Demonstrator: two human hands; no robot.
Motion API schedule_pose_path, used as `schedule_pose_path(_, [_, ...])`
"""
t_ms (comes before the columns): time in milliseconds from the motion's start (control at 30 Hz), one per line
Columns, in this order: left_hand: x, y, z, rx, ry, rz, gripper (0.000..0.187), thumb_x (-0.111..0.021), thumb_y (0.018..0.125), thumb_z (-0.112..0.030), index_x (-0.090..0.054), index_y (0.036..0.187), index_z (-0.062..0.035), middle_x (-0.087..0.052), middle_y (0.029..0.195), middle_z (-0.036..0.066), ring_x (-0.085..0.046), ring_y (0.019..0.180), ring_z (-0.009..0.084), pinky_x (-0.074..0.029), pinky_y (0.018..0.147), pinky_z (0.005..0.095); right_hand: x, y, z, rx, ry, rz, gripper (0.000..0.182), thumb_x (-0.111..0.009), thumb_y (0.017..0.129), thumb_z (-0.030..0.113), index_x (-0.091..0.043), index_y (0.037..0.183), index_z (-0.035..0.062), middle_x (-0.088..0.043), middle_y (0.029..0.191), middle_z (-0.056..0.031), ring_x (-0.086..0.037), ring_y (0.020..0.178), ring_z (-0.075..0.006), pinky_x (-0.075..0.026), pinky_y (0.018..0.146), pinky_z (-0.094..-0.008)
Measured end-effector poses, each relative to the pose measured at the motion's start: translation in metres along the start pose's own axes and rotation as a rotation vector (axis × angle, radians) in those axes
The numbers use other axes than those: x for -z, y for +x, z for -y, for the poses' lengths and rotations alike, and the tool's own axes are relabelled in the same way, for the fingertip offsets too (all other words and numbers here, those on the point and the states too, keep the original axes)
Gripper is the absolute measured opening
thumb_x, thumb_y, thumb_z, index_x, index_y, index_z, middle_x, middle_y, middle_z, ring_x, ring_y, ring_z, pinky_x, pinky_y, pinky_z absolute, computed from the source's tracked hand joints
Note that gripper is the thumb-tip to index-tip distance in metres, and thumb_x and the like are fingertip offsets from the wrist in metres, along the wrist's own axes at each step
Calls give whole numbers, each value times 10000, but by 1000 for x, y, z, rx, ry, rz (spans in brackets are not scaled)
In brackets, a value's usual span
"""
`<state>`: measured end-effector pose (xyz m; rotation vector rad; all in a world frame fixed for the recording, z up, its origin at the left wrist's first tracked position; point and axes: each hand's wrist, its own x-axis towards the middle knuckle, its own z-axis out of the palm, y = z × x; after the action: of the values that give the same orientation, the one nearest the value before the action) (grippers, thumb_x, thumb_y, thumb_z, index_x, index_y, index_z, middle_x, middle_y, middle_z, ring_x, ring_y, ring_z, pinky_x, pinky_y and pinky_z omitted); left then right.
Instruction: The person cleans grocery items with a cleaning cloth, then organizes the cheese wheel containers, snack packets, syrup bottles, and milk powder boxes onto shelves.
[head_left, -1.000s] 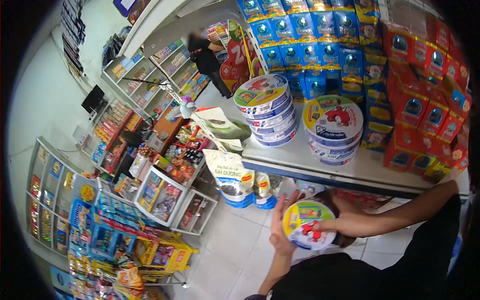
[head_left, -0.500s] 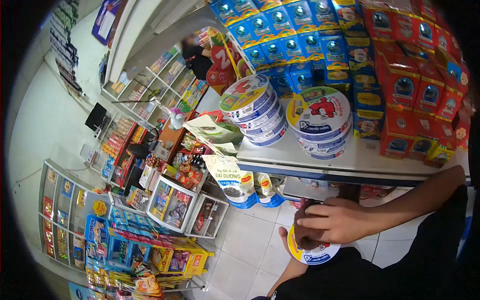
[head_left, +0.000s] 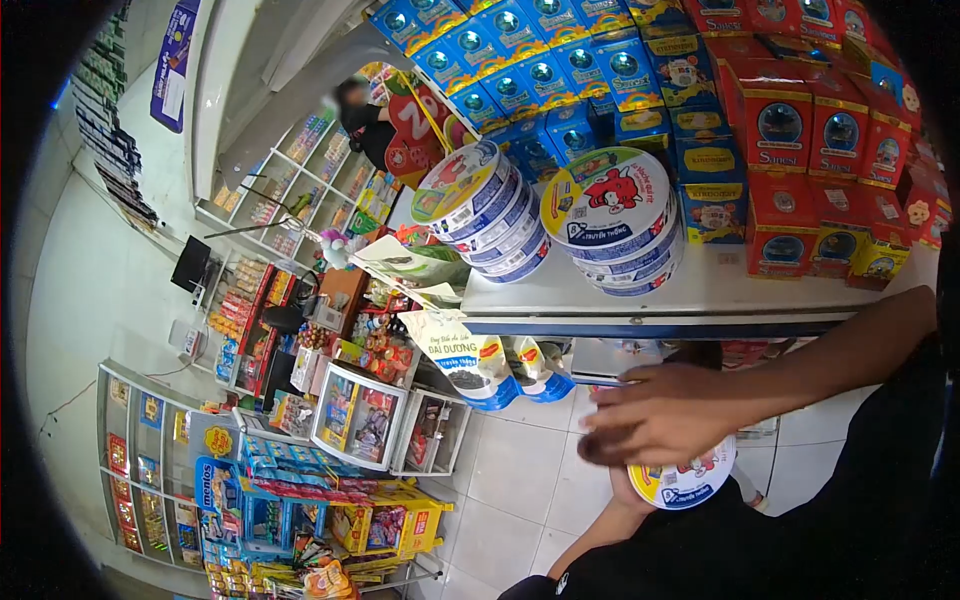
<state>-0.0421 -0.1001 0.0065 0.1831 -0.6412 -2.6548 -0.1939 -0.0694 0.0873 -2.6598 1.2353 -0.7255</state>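
My left hand [head_left: 626, 492] grips a round cheese box [head_left: 697, 486] by its left side, from below. The lid is white, blue and yellow with a red cow picture. My right hand [head_left: 660, 415] reaches in from the right above the box, its fingers curled over a brown cloth [head_left: 606, 446]. That cloth is smeared by motion at the box's upper left edge, and my right hand hides part of the lid. Just above, on the shelf, are a stack of like round boxes [head_left: 612, 205] and a second, leaning stack [head_left: 478, 215].
The white shelf [head_left: 720, 285] runs across above my hands, bearing blue boxes [head_left: 627, 68] and red boxes [head_left: 785, 118]. Seasoning bags [head_left: 460, 350] hang at its left end. A glass case [head_left: 358, 415] and a candy rack [head_left: 385, 525] stand left. Another person [head_left: 365, 120] is far back.
My right hand and the cloth have shifted from over the lid to its upper left edge. The held box has moved right and slightly up, and the view has shifted a little.
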Motion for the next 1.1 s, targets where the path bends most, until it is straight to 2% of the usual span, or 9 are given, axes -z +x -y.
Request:
schedule_pose_path(133, [-1,4,-9,-32,-28,-10,708,-388,736,-421,-246,1342,-84,-345,1324,127,-330,1237,242,-274,1006,390,-7,-4,0,-13,103,0,314,-471,850,270,-568,1114,132,-334,1346,-124,-353,1204,-351,-369,938,-455])
schedule_pose_path(367, [1,5,-19,-79,-26,-2,711,-448,697,-359,-274,1320,-65,-375,1294,134,-360,1215,240,-300,988,387,3,1,16,164,132,66,292,-539,824,358,-676,885,108,-326,1366,-81,-302,1257,-311,-325,957,-515])
schedule_pose_path(600, [-1,-5,-8,-34,143,81,718,-507,659,-297,-302,1299,-46,-406,1264,142,-390,1194,238,-327,969,383,15,12,8,3,118,-59,249,-564,803,317,-674,844,98,-278,1383,-78,-246,1257,-382,-297,944,-541])
schedule_pose_path(733, [-5,-6,-1,-38,221,129,724,-541,637,-261,-318,1287,-34,-423,1247,146,-408,1182,237,-342,959,381,23,10,-4,-349,387,2,249,-541,801,216,-604,954,29,-509,1144,-179,-498,1049,-334,-436,844,-410])
schedule_pose_path(767, [-7,-5,0,-36,241,145,726,-550,631,-253,-322,1284,-32,-428,1243,147,-412,1179,237,-345,956,380,16,9,-12,-198,89,-119,179,-528,771,179,-540,837,14,-561,756,-117,-572,652,-253,-486,537,-348])
schedule_pose_path(833, [-10,-4,-1,-45,271,167,729,-567,620,-235,-330,1277,-26,-436,1234,149,-421,1172,237,-353,951,379,16,8,-15,-129,-27,-118,148,-534,736,153,-526,799,20,-544,742,-111,-567,659,-254,-485,545,-351])
schedule_pose_path(933, [15,2,-4,35,46,104,767,-662,521,-89,-370,1218,39,-506,1126,166,-520,1042,272,-404,910,375,19,4,-15,-13,-322,-101,132,-543,685,129,-525,763,24,-525,722,-106,-564,656,-237,-483,544,-332])
schedule_pose_path(1000, [-16,9,-24,-124,208,-46,692,-642,533,-87,-407,1165,72,-543,1049,167,-559,973,257,-430,877,366,17,1,-14,-101,-227,-104,147,-577,692,139,-518,751,19,-531,811,-108,-550,694,-264,-465,616,-350])
schedule_pose_path(1100, [4,-7,-40,-299,337,-367,645,-582,571,-181,-429,1136,91,-545,1039,202,-569,952,276,-441,873,385,38,11,-9,-541,373,-97,233,-577,741,170,-532,871,-18,-560,888,-130,-571,765,-271,-469,693,-346])
